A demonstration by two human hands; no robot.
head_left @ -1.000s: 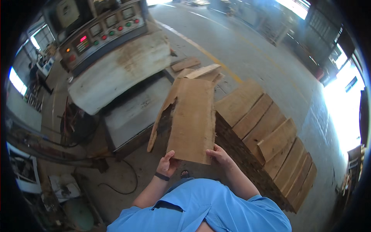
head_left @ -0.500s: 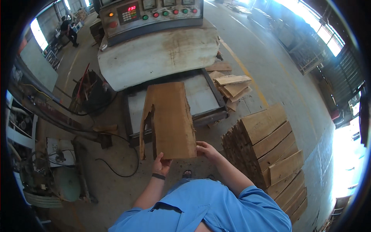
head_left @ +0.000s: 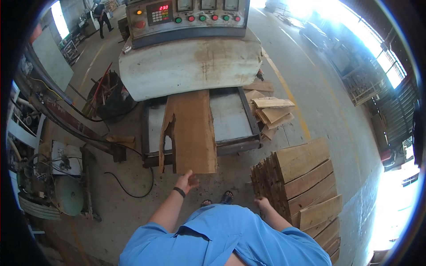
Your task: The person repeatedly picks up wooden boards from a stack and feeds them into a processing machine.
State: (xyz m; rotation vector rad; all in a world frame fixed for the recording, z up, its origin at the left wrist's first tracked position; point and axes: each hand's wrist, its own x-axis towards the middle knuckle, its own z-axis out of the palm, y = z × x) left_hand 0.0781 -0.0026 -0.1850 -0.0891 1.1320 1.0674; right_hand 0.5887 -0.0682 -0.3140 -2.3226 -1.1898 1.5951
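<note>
A thin brown wood sheet (head_left: 191,131) with a ragged, split left edge lies lengthwise on the metal bed (head_left: 230,117) of a large grey press machine (head_left: 191,62); its far end runs under the machine's housing. My left hand (head_left: 186,181) touches the sheet's near end, fingers under its edge. My right hand (head_left: 262,205) hangs low beside a stack of upright wood sheets (head_left: 301,181) on my right and holds nothing.
The machine's control panel (head_left: 186,13) has a red readout and coloured buttons. Loose wood offcuts (head_left: 270,111) lie right of the bed. Cables, pipes and a green disc (head_left: 69,195) crowd the floor at left. A person (head_left: 101,13) stands far back left.
I turned from the stack to the machine and laid the sheet on its bed. My right hand let go and dropped to my side; the left stays at the sheet's end.
</note>
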